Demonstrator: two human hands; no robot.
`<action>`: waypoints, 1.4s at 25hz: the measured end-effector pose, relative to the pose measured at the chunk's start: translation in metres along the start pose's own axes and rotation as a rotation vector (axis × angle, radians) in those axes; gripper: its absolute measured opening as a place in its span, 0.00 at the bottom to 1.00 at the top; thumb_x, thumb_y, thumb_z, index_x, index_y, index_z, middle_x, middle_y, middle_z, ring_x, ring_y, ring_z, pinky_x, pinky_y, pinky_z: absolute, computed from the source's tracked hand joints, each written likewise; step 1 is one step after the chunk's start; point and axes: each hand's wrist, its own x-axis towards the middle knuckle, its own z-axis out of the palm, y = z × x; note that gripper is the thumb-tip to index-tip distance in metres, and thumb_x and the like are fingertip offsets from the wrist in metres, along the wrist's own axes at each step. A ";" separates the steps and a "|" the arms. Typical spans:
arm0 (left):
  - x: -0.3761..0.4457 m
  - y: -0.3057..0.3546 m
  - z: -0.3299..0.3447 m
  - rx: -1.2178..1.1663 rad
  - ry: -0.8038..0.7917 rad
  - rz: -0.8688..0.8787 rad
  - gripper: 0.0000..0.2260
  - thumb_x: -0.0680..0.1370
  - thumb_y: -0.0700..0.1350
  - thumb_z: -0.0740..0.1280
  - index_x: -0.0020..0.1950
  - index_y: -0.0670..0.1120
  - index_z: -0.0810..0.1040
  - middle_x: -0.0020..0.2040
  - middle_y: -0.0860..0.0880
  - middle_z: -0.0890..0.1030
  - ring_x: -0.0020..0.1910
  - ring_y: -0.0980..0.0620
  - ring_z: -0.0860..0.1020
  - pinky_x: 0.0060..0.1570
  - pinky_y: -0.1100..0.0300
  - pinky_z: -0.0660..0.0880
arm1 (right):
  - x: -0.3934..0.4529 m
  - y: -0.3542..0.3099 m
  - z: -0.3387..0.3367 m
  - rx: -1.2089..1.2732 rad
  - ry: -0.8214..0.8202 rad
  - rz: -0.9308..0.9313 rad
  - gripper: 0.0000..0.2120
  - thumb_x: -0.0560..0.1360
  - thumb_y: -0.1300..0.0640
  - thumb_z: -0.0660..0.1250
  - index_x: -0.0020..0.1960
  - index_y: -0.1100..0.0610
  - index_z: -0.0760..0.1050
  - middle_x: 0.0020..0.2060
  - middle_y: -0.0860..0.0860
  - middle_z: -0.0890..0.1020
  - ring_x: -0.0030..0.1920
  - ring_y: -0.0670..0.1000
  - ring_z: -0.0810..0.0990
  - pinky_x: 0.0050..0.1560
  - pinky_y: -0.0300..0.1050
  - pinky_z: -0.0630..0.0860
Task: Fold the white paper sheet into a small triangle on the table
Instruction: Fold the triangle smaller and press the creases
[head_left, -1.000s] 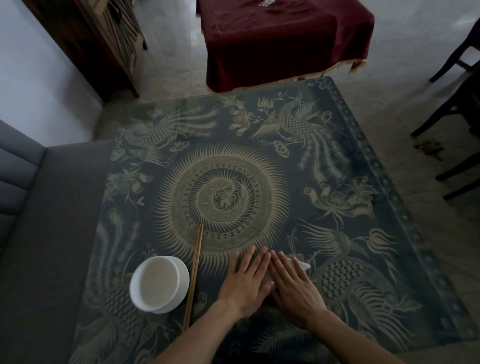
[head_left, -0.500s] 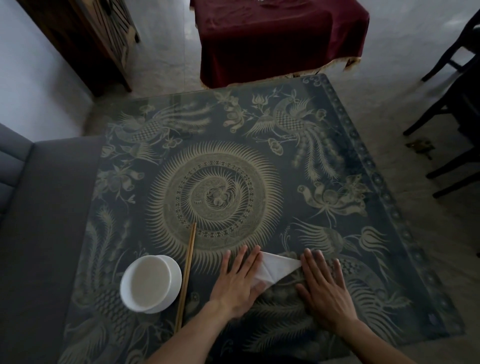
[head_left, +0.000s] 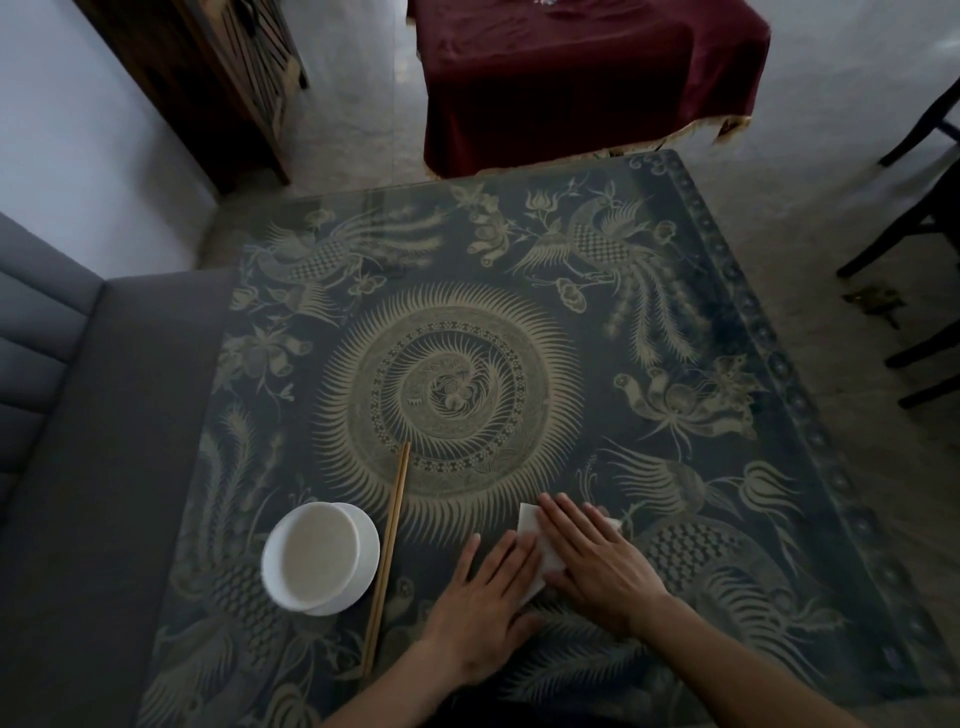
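The white paper sheet, folded small, lies flat on the patterned dark table near its front edge. My right hand rests flat on top of it, fingers spread and pointing to the far left, hiding most of the paper. My left hand lies palm down beside it, with its fingertips on the paper's left edge. Only a white corner at the far left and a strip between the two hands show.
A white bowl stands to the left of my hands, with a pair of wooden chopsticks lying between the bowl and my left hand. A grey sofa borders the table's left side. A red-clothed table stands beyond, dark chairs at the right.
My right hand has slid left from the bare table onto the paper and now covers it. My left hand has stayed at the paper's left edge.
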 end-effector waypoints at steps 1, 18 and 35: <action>-0.008 -0.001 0.003 -0.004 -0.009 0.016 0.30 0.82 0.61 0.53 0.80 0.47 0.54 0.80 0.48 0.53 0.79 0.48 0.48 0.70 0.41 0.48 | -0.001 0.000 0.001 -0.001 -0.003 0.000 0.34 0.80 0.40 0.54 0.77 0.61 0.54 0.77 0.56 0.55 0.76 0.56 0.54 0.72 0.51 0.46; 0.024 -0.006 -0.035 -0.021 -0.005 -0.063 0.30 0.84 0.60 0.45 0.80 0.44 0.46 0.80 0.47 0.44 0.78 0.51 0.38 0.73 0.46 0.40 | -0.008 -0.027 -0.003 0.125 0.065 0.186 0.33 0.79 0.42 0.52 0.76 0.63 0.58 0.76 0.58 0.59 0.76 0.54 0.51 0.72 0.53 0.49; 0.032 -0.007 -0.026 -0.017 0.002 0.033 0.31 0.84 0.62 0.48 0.80 0.44 0.46 0.81 0.48 0.44 0.78 0.50 0.41 0.73 0.42 0.40 | -0.044 0.010 0.002 0.089 0.055 0.365 0.34 0.79 0.39 0.48 0.77 0.61 0.56 0.77 0.56 0.57 0.77 0.53 0.49 0.73 0.62 0.49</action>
